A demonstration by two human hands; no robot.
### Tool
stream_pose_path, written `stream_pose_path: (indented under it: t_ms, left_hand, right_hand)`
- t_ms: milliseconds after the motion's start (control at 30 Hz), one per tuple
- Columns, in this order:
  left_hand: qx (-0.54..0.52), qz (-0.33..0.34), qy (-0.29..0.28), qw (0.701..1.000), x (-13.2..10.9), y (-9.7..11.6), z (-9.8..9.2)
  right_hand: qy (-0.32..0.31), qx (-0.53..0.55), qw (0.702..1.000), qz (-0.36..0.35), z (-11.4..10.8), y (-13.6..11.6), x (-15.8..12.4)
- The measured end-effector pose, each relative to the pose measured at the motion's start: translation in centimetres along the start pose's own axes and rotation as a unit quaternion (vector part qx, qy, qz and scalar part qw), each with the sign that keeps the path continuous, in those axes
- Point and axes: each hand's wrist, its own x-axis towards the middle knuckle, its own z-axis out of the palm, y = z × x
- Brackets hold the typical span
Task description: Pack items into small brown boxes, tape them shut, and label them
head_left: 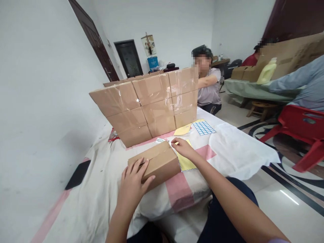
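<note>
A small brown cardboard box (160, 162) lies on the white and pink cloth-covered surface (227, 152) in front of me. My left hand (134, 182) rests flat on the box's near left end, fingers spread over its top. My right hand (182, 147) is at the box's far right corner, fingers curled in a pinch just above a yellow sheet (186, 162); what it pinches is too small to make out. A blue-and-white sticker sheet (204, 128) and another yellow sheet (182, 130) lie farther back.
A stack of taped cardboard boxes (152, 101) stands like a wall behind the small box. A person sits beyond it at the far side. Red plastic chairs (298, 131) stand on the right. A black phone (78, 174) lies at the left.
</note>
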Motion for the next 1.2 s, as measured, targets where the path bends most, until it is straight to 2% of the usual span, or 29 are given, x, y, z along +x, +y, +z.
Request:
stream_pose_path:
  t_ms: [200, 333, 467, 633, 833, 1033, 1200]
  left_hand:
    - [-0.003, -0.008, 0.013, 1.0, -0.9, -0.6, 0.2]
    - [0.002, 0.012, 0.03, 0.999, -1.1, -1.0, 0.5]
    - [-0.003, 0.004, 0.042, 0.999, -1.1, -0.9, 0.6]
    - [-0.008, -0.005, 0.036, 0.999, -1.2, -0.6, 0.4]
    - [-0.007, -0.013, 0.023, 1.0, -1.3, -0.5, 0.2]
    - [-0.014, -0.028, 0.014, 0.999, -1.3, -0.3, 0.1]
    - [-0.017, -0.028, 0.014, 0.999, -1.4, -0.3, 0.0]
  right_hand:
    - [-0.033, -0.087, 0.995, -0.025, 2.5, 1.2, 4.5]
    - [-0.067, -0.108, 0.992, -0.012, 3.4, 2.4, 6.0]
    - [-0.108, -0.098, 0.989, 0.034, 3.8, 3.1, 7.4]
    - [-0.165, -0.081, 0.973, 0.139, 4.4, 2.1, 9.4]
    - [-0.22, -0.026, 0.937, 0.269, 3.7, 0.5, 8.5]
    - [-0.202, 0.091, 0.913, 0.343, 1.6, 0.9, 6.8]
    - [-0.191, 0.151, 0.889, 0.388, 1.4, 1.4, 6.4]
